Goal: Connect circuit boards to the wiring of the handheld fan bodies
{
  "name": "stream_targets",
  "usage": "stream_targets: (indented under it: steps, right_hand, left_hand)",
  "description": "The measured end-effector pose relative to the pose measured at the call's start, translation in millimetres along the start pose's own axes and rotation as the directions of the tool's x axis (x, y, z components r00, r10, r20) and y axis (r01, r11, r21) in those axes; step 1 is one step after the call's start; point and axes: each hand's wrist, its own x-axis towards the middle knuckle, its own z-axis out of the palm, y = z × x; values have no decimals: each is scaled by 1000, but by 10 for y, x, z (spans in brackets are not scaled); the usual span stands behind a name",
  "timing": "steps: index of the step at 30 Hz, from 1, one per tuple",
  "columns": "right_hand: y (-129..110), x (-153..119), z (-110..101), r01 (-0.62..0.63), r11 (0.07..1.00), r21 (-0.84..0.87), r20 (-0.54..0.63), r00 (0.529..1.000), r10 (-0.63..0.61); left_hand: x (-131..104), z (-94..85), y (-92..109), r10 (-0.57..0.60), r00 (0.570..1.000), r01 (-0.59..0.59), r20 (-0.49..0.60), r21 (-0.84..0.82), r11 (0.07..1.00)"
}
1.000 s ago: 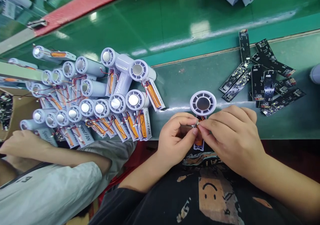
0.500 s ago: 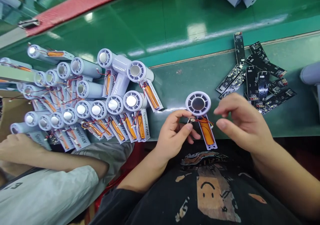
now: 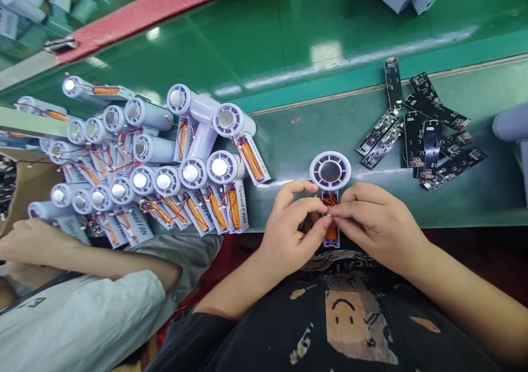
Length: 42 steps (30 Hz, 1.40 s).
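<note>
Green bench (image 3: pixel 284 146) stretched across the scene in front of you, its near edge close to your body. On the left, a crowd of lilac fans (image 3: pixel 152 146) stood and leaned together, several with orange batteries and red wiring bared. Nearer on that side came a co-worker's pale sleeve (image 3: pixel 103 306) and bare forearm. On the right, black boards (image 3: pixel 424 132) lay in a loose, overlapping heap. A cardboard box (image 3: pixel 35 187) showed at the left edge, partly hidden.

Your left hand (image 3: pixel 295 231) and right hand (image 3: pixel 373 218) met at the near edge, over a single fan (image 3: pixel 330 170). It sat between the crowd and the boards, round grille on the far side, open handle toward you. Inside the handle, your fingers partly covered an orange battery (image 3: pixel 331 233). Thumbs and fingers of both hands were pinched on its thin wires (image 3: pixel 329 198); your fingertips hid the wire ends.
</note>
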Motion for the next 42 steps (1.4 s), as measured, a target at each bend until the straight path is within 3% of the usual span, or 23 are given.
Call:
stream_targets:
  steps: [3,8,11,16,24,30,34,37,42]
  right_hand:
    - [-25,-11,17,-22,998,-61,-37,999,20]
    - [6,-38,71,-179,975,135,-70,979,189]
    - [9,-37,91,-145,982,118,-66,986,154]
    - [-6,-29,102,-92,993,73,-94,991,99]
    - [-10,-40,176,-193,965,179,-119,969,216]
    - [-45,-14,174,-228,955,190,-124,959,253]
    - [-54,-4,170,-231,954,192,-119,959,256]
    - [-48,-11,176,-214,959,185,-124,963,238]
    - [-33,-32,169,-156,964,217,-94,979,180]
  left_hand:
    - [-2,5,-16,73,997,-73,-7,69,995]
    - [0,40,-56,79,996,-77,-47,45,996]
    - [4,40,-60,94,995,-93,-41,25,995]
    - [0,30,-42,93,995,-88,-32,134,987]
    - [-28,86,-44,-133,991,133,0,-80,988]
    - [-93,118,-67,-290,955,293,65,-376,879]
    - [-96,114,-69,-260,964,262,62,-397,880]
    - [-59,81,-61,-196,980,194,17,-261,946]
    - [-13,37,-72,18,1000,-19,-25,-50,999]
